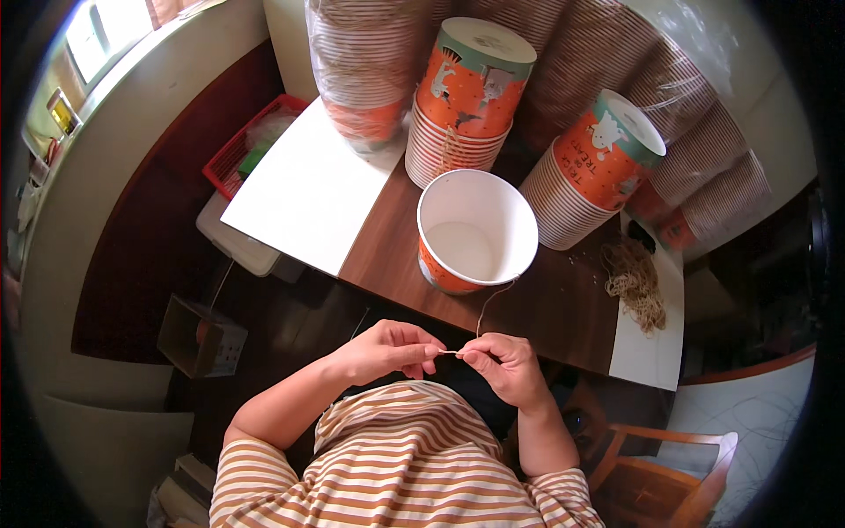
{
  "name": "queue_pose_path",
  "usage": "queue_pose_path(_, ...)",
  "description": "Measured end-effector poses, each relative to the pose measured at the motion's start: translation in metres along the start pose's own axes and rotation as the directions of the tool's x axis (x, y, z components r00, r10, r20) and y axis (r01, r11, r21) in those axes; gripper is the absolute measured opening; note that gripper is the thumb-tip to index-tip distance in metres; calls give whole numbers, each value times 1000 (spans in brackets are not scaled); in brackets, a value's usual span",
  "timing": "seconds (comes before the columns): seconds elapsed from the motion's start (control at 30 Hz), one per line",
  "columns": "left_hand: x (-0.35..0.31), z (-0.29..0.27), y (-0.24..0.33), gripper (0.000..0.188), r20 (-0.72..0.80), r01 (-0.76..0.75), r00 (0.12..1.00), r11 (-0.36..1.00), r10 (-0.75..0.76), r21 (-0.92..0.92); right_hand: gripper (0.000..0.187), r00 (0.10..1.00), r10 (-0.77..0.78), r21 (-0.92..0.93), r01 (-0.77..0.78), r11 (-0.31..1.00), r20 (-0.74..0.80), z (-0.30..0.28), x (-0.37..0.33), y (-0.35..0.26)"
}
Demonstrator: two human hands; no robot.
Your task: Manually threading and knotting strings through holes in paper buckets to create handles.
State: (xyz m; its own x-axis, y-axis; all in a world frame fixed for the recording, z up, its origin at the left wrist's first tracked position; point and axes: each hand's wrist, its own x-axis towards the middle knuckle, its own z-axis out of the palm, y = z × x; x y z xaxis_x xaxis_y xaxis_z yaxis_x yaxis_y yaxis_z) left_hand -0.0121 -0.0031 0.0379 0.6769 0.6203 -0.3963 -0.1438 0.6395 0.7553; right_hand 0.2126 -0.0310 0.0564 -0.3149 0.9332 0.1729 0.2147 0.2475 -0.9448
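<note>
Just past the table's near edge, in front of my body, my left hand (398, 350) and my right hand (509, 368) meet, each pinching a thin tan string (481, 319). A short length of it runs between my fingertips. From my right hand the string rises to the near right of the rim of a paper bucket (471, 231). This bucket stands upright on the brown tabletop, white inside and orange with printed figures outside. How the string joins the bucket is too small to tell. Neither hand touches the bucket.
Behind the bucket stand two upside-down stacks of orange and green buckets, a left stack (466, 97) and a right stack (598, 163). Plastic-wrapped stacks (361, 70) fill the back. Tangled twine (635, 283) lies at right. A wooden chair (656, 488) and red basket (231, 154) flank the table.
</note>
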Motion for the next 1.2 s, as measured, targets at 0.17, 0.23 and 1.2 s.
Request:
queue_pose_path(0.17,3,2,-3,23,5,-77,997,972,78,221,10,1000,19,15,-19,1000,-10,0,0,-1)
queue_pose_path(0.23,0,5,-2,22,-23,-84,995,966,93,246,10,998,58,-129,-56,990,8,-4,0,1)
queue_pose_path(1.2,-1,19,2,20,-91,-93,985,890,149,447,13,965,-248,-303,210,929,-90,20,-2,-3)
